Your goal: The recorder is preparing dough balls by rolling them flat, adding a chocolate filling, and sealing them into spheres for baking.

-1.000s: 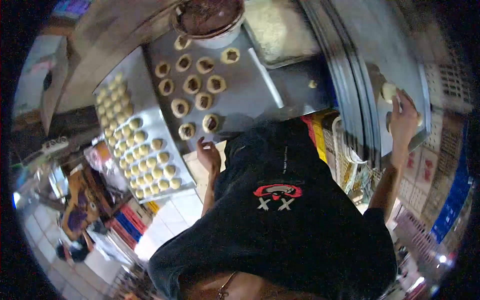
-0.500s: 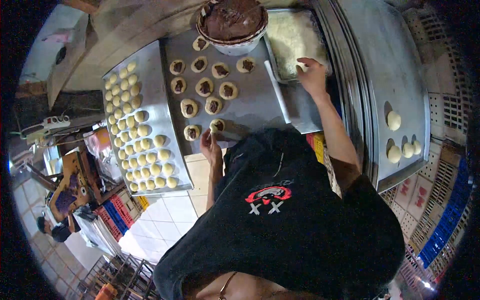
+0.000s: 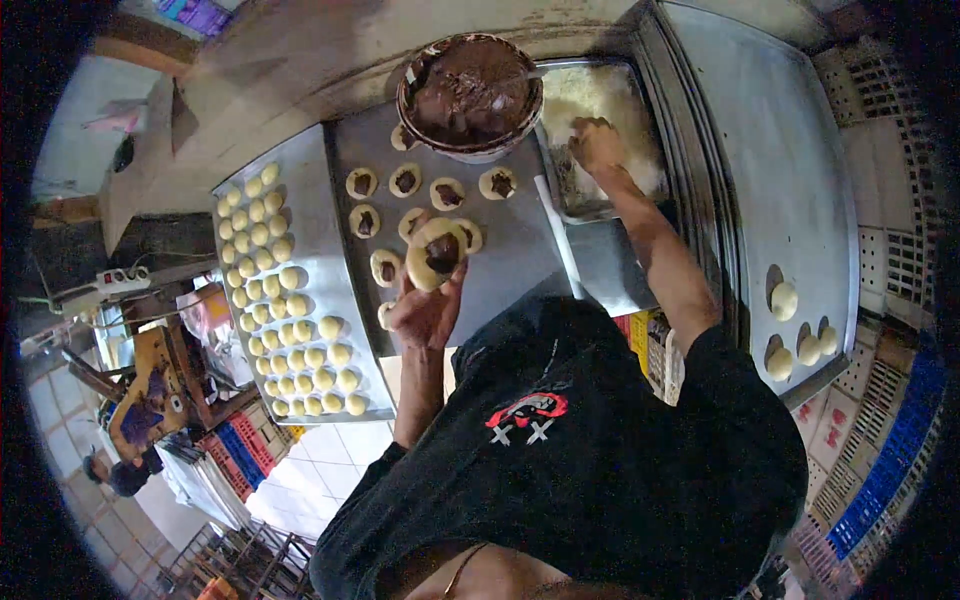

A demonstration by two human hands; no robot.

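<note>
My left hand (image 3: 423, 318) holds up a flat round of dough (image 3: 428, 268) with dark chocolate filling at its middle, fingers under and around its edge. Below it, several more filled dough rounds (image 3: 448, 194) lie in rows on a grey metal tray (image 3: 510, 245); the raised round and the hand hide some. My right hand (image 3: 598, 148) is over a shallow tray (image 3: 648, 150) of pale, powdery stuff. Its fingers are bent but apart, and nothing shows between them. A tub of chocolate filling (image 3: 470, 95) stands at the far end of the dough tray.
A tray (image 3: 335, 270) to the left bears many plain dough balls. On the right, another metal tray (image 3: 760, 180) carries several balls near its close end. A white bar (image 3: 556, 235) edges the middle tray. Stacked plastic crates (image 3: 890, 480) stand beyond the right tray.
My left hand has lifted a filled round off the tray toward me. My right hand has shifted slightly left over the powdery tray, its fingers now bent downward.
</note>
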